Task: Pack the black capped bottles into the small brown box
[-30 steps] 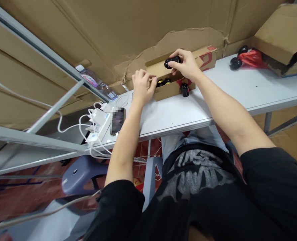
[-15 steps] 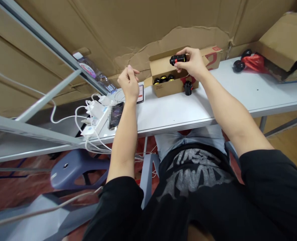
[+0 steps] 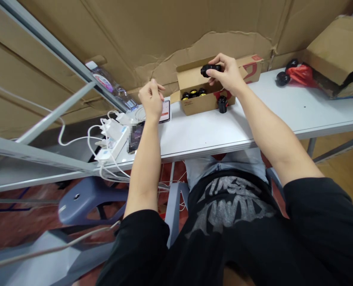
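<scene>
My right hand [image 3: 227, 73] grips a black cylindrical piece [image 3: 210, 70] with a narrower left end, between thumb and fingers. It holds the piece sideways above an open cardboard box [image 3: 198, 107]. Inside the box stand several black pieces [image 3: 193, 93] with yellow rings. Another black cylinder [image 3: 222, 104] stands upright on the table, against the front right of the box. My left hand [image 3: 152, 99] is raised left of the box, fingers curled in and thumb on top; whatever they may hold is hidden. Just below it lies a phone [image 3: 165, 111] with a lit screen.
A second phone [image 3: 135, 137] and a white power strip [image 3: 113, 145] with cables lie at the left of the white table [image 3: 191, 139]. A plastic bottle [image 3: 112, 85] leans by the metal frame. At right are a large carton [image 3: 337, 55], red plastic [image 3: 301, 75] and black round pieces [image 3: 282, 78].
The black piece in my right hand has turned, so its red and yellow marks no longer show. My left hand has barely moved.
</scene>
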`<move>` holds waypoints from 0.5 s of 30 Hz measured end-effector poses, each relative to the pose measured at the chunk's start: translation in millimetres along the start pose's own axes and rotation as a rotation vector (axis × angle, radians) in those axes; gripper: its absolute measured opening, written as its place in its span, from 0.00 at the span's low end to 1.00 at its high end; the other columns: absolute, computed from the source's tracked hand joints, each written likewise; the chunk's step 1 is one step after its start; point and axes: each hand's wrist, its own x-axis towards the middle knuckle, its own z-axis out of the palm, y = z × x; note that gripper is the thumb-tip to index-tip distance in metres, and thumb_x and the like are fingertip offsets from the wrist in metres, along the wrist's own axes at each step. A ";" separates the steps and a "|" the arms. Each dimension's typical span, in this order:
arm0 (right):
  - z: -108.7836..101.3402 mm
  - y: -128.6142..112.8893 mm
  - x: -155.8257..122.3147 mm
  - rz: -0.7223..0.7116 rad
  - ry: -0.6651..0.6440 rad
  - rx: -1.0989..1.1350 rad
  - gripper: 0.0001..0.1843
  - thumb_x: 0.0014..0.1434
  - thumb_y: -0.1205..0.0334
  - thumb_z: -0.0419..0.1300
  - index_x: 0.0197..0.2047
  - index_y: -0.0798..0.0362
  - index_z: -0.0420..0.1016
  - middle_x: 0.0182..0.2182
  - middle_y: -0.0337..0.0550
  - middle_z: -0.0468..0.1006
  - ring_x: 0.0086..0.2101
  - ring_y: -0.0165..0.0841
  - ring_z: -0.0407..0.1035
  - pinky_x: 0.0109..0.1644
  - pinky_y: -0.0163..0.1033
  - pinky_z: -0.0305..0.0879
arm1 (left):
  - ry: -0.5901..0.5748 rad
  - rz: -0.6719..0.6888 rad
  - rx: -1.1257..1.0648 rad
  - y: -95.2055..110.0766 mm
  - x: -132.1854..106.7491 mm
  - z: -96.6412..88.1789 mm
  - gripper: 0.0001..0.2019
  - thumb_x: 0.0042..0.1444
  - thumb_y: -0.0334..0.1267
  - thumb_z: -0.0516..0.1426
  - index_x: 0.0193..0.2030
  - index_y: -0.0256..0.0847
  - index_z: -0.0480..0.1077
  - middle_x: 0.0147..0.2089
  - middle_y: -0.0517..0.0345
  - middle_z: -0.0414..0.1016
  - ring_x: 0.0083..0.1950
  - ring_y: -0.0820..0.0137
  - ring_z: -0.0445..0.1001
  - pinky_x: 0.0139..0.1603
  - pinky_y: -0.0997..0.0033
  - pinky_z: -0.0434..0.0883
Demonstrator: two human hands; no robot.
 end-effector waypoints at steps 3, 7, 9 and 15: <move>0.1 -0.7 -0.6 0.003 0.013 -0.014 0.25 0.42 0.47 0.84 0.38 0.28 0.76 0.41 0.30 0.89 0.41 0.49 0.86 0.56 0.65 0.87 | -0.013 -0.028 0.016 9.1 -11.3 11.2 0.44 0.71 0.93 0.50 0.35 0.53 0.76 0.25 0.59 0.66 0.36 0.59 0.80 0.42 0.54 0.76; 1.0 0.5 -0.8 0.027 0.023 -0.065 0.28 0.38 0.44 0.84 0.37 0.29 0.74 0.38 0.31 0.89 0.44 0.54 0.87 0.48 0.65 0.85 | 0.004 -0.022 0.099 12.4 -21.9 22.9 0.40 0.75 0.87 0.54 0.36 0.52 0.78 0.28 0.58 0.69 0.41 0.58 0.83 0.50 0.54 0.82; 1.9 0.1 -1.2 0.031 0.014 -0.079 0.28 0.38 0.43 0.83 0.36 0.30 0.73 0.35 0.32 0.87 0.42 0.53 0.87 0.44 0.63 0.84 | 0.020 -0.023 0.109 11.0 -24.3 27.5 0.40 0.74 0.87 0.55 0.36 0.52 0.78 0.29 0.58 0.71 0.42 0.57 0.82 0.54 0.52 0.83; 2.0 -1.8 -1.5 0.034 0.002 -0.097 0.31 0.39 0.41 0.85 0.38 0.31 0.72 0.35 0.32 0.88 0.45 0.53 0.87 0.40 0.60 0.83 | 0.004 -0.020 0.091 4.1 -24.9 33.0 0.39 0.72 0.87 0.58 0.39 0.50 0.77 0.34 0.55 0.79 0.45 0.56 0.82 0.58 0.50 0.85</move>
